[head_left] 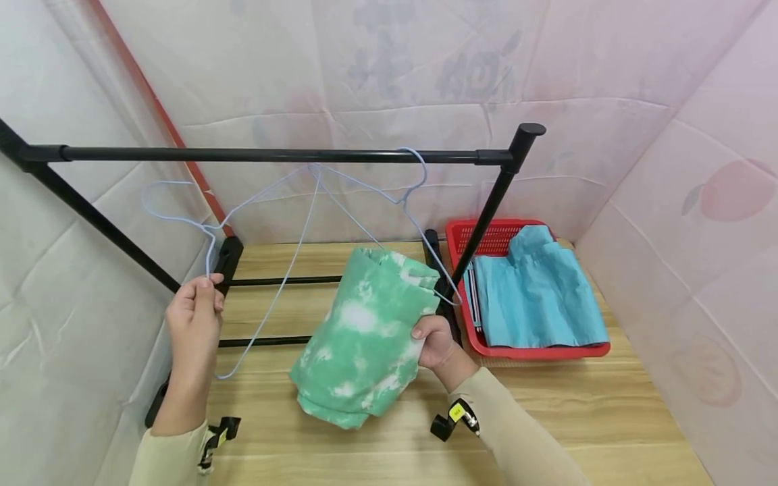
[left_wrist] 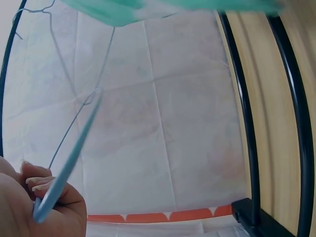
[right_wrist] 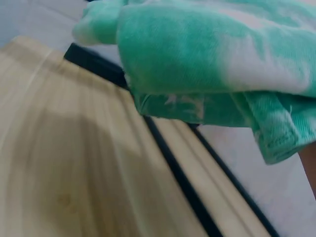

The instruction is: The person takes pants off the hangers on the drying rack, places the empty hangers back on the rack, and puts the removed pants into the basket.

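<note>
My left hand (head_left: 196, 314) pinches a light-blue wire hanger (head_left: 286, 275) on one side, just below its neck; its hook points left, free of the rail. A folded green-and-white tie-dye garment (head_left: 365, 337) is gripped along its right side by my right hand (head_left: 439, 343), thumb on top and the other fingers hidden beneath. A second blue hanger (head_left: 419, 226) hangs by its hook from the black rack's top rail (head_left: 273, 155), its lower part partly behind the garment. In the right wrist view, the garment's folded layers (right_wrist: 197, 54) fill the top, raised above the table.
A red basket (head_left: 464, 236) holding folded blue cloth (head_left: 535, 297) stands at the right, beside the rack's upright (head_left: 486, 216). Two black lower bars (head_left: 267, 341) cross above the wooden table (head_left: 340, 459). White printed sheets (head_left: 255, 54) enclose the back and sides.
</note>
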`<state>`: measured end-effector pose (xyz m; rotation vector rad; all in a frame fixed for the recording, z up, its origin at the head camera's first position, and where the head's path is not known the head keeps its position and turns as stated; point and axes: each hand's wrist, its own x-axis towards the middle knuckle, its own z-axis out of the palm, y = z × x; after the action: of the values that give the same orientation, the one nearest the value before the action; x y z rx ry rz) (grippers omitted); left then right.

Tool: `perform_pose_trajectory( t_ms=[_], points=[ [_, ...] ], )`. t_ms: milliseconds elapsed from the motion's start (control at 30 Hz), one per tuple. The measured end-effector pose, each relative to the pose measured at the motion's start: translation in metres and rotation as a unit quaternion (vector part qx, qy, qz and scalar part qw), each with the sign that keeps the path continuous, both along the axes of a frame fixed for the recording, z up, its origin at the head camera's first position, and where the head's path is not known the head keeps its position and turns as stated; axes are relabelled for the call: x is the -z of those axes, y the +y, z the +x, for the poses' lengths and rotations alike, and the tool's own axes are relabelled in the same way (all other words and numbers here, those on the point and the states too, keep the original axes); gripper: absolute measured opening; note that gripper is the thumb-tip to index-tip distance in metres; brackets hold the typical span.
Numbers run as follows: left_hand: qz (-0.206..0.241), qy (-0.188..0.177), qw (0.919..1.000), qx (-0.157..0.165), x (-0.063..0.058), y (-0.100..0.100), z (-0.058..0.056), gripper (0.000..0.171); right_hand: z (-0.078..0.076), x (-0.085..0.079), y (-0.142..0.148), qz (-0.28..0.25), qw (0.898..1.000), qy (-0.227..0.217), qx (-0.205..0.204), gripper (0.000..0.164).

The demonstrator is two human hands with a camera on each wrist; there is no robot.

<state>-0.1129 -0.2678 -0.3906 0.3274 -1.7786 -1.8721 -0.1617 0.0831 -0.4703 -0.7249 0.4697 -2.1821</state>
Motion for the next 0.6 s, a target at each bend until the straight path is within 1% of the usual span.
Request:
perform_pose_trajectory(
  t_ms=[133, 233, 300, 367, 500, 600],
  points=[
    [0.003, 0.005, 0.9999, -0.014, 0.001, -0.001, -0.006, 0.026, 0.004, 0.011, 0.002, 0.049, 0.998, -0.032, -0.003, 0.051],
    [0.01, 0.012, 0.9997, -0.017, 0.003, 0.0, -0.011, 0.025, 0.007, 0.018, 0.004, 0.076, 0.995, -0.059, 0.006, 0.051],
    [0.018, 0.017, 0.9996, -0.016, 0.003, 0.0, -0.013, 0.025, 0.008, 0.022, 0.007, 0.077, 0.994, -0.078, 0.012, 0.052],
    [0.024, 0.023, 0.9994, -0.013, 0.003, 0.001, -0.014, 0.025, 0.008, 0.025, 0.011, 0.068, 0.993, -0.093, 0.016, 0.054],
    [0.026, 0.03, 0.9991, -0.017, 0.003, 0.0, -0.018, 0.026, 0.008, 0.029, 0.023, 0.062, 0.991, -0.12, 0.021, 0.056],
    [0.026, 0.035, 0.9989, -0.017, 0.002, -0.002, -0.02, 0.026, 0.009, 0.03, 0.031, 0.08, 0.986, -0.145, 0.029, 0.054]
  ],
)
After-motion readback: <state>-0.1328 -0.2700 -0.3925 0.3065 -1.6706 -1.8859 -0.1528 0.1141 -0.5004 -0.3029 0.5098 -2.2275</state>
